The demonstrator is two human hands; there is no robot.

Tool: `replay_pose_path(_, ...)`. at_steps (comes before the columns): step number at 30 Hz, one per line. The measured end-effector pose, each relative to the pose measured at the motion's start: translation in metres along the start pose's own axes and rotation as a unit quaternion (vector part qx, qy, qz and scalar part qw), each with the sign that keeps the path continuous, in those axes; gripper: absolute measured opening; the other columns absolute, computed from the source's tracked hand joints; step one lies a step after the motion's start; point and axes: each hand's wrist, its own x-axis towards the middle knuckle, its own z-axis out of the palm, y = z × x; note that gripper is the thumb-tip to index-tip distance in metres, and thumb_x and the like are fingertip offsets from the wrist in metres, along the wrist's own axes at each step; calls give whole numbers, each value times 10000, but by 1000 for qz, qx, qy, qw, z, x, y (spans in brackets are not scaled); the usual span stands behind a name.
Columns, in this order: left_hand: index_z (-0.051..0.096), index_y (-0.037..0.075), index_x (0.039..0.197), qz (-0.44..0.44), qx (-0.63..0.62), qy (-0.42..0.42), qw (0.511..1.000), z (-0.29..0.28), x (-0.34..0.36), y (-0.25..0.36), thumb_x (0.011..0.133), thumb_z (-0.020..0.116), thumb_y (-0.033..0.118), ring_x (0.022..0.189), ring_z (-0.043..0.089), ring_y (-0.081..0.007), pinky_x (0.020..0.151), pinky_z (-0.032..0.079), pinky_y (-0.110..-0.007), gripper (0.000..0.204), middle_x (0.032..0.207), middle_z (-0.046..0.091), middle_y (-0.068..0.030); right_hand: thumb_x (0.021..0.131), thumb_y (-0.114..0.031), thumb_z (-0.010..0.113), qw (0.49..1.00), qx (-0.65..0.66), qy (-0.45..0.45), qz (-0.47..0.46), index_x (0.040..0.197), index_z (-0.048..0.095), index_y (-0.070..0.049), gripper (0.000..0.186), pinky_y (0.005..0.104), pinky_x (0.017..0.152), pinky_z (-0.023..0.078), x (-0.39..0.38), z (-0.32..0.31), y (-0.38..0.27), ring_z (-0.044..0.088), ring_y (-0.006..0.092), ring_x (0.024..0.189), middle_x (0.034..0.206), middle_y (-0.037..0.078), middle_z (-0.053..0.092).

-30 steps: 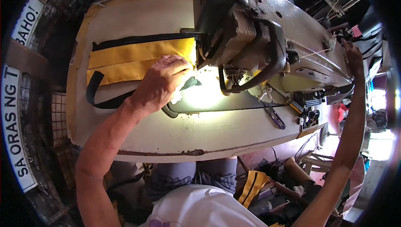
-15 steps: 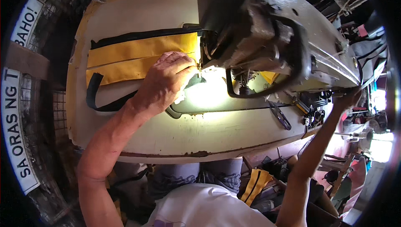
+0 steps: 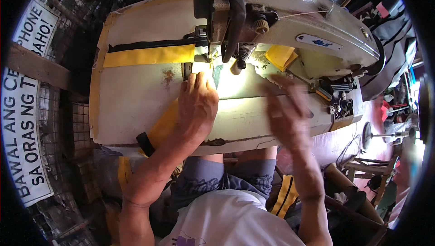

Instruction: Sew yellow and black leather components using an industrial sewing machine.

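My left hand (image 3: 197, 103) is closed on a yellow fabric strip (image 3: 162, 123), fingertips just in front of the lit needle area (image 3: 211, 57) of the sewing machine. The strip runs from under that hand toward the front-left table edge, dark tape at its lower end. Another yellow strip (image 3: 145, 56) lies flat at the left beside a long black strip (image 3: 145, 45). My right hand (image 3: 285, 101) is over the table to the right of the needle, smeared by motion; I cannot tell whether it holds anything.
The machine arm (image 3: 331, 28) spans the back right. A folded yellow piece (image 3: 276, 55) and small black hardware (image 3: 340, 101) lie on the table (image 3: 127, 92). Wire grid with signs (image 3: 27, 123) lines the left; a fan (image 3: 369, 132) and clutter are at right.
My right hand has come from the machine's right end toward the middle. One yellow strip has swung down toward the front-left, under my left hand, which has moved slightly right.
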Motion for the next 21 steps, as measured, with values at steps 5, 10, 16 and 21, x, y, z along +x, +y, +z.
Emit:
replay_pose_path(5,636,-56,1066,32,-197,-115,973,-22,3,-27,820,741,90,1091,561,-362,988,474,-439,305,1137,585,-197,872,-42,707,983,165,-52,57,1260,635,-22,395,434,918,523,8,76,-36,645,347,1058,1196,160,668)
replay_pose_path(10,645,-37,1164,135,-254,-114,951,-21,15,-56,832,738,101,1139,555,-360,1038,460,-426,371,1183,599,-181,894,-113,700,981,164,-84,56,1260,623,-22,385,451,960,499,12,84,-33,635,358,1114,1233,172,667)
replay_pose_path(16,671,0,1157,218,-253,-116,935,-7,21,-82,905,624,92,1225,555,-332,1090,431,-452,272,1241,617,-169,890,-134,711,979,164,-101,63,1229,630,-14,369,464,969,494,14,84,-35,626,378,1123,1235,183,666)
replay_pose_path(21,634,-6,1252,231,-221,-86,943,4,14,-82,924,602,139,1317,529,-337,1145,393,-465,360,1330,600,-186,858,-226,724,988,130,-74,39,1159,599,-35,377,448,913,502,14,86,-32,618,349,1074,1180,159,643)
